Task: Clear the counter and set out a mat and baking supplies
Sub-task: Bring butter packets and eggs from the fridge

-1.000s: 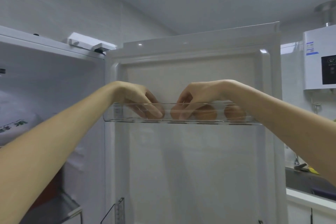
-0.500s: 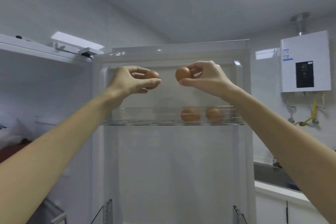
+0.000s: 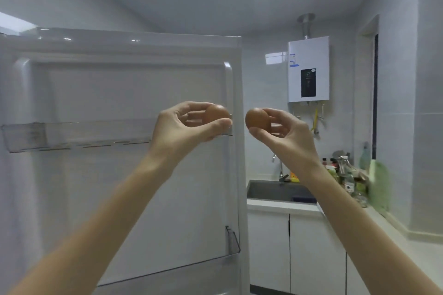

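Head view: both arms reach up and forward in front of an open fridge door [image 3: 134, 93]. The left hand [image 3: 189, 124] pinches the left egg [image 3: 217, 114] between the thumb below and the fingers above. The right hand [image 3: 285, 132] pinches the right egg [image 3: 257, 118] the same way, its thumb under the shell. Both eggs are brown, held at about the same height, near each other but apart, with the door's edge between them. The right egg's long axis stands roughly upright; the left egg is partly hidden by fingers, so its axis is hard to tell. A clear door shelf [image 3: 72, 134] runs behind the left hand.

The table [image 3: 282, 206] lies below and to the right of both hands, past the door's edge, with a sink [image 3: 275, 190] set in it and bottles [image 3: 347, 175] along its far side. The right hand is nearer to it. The eggs probably count as baking supplies, so the coming move is likely a turn to the right and a lowering of both eggs onto the table. Set down bare, they could roll.
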A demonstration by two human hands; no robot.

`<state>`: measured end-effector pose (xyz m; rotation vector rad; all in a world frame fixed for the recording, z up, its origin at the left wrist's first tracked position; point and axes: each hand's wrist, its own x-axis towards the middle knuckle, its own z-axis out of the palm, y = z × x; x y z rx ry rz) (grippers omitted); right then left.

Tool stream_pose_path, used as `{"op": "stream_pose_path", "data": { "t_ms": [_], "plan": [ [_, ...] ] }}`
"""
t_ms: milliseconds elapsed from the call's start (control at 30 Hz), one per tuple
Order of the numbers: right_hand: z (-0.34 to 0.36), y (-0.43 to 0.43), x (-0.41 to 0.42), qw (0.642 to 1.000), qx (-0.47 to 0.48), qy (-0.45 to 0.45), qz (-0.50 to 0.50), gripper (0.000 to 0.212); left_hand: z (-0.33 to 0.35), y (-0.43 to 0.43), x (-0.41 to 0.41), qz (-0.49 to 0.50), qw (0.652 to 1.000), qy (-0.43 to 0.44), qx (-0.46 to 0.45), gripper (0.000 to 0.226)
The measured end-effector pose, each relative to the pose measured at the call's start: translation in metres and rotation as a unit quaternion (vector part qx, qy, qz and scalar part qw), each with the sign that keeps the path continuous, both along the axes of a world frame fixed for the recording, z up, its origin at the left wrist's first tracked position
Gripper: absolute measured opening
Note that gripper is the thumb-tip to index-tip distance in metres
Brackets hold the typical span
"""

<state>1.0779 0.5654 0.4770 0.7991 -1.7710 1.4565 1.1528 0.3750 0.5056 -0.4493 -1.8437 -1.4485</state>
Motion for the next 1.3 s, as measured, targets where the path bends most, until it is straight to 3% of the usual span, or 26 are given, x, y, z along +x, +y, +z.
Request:
{"op": "stream_pose_path", "data": {
  "t_ms": [200,667,1033,1300],
  "plan": [
    [-0.053,0.06,-0.022,0.998,-0.01,-0.054,-0.027,0.049,-0.066,0.067,-0.039,-0.018,0.997,-0.049,-0.052,0.041],
    [-0.134,0.211,-0.173,0.991,0.042,-0.131,-0.005,0.043,-0.175,0.223,-0.215,-0.015,0.984,-0.136,0.115,0.034],
    [-0.188,0.213,-0.322,0.975,0.054,-0.211,0.043,0.042,-0.226,0.22,-0.364,0.02,0.964,-0.173,0.203,0.039],
    [-0.189,0.167,-0.488,0.969,0.098,-0.213,0.075,0.042,-0.249,0.179,-0.541,0.01,0.929,-0.188,0.319,0.03]
  ]
}}
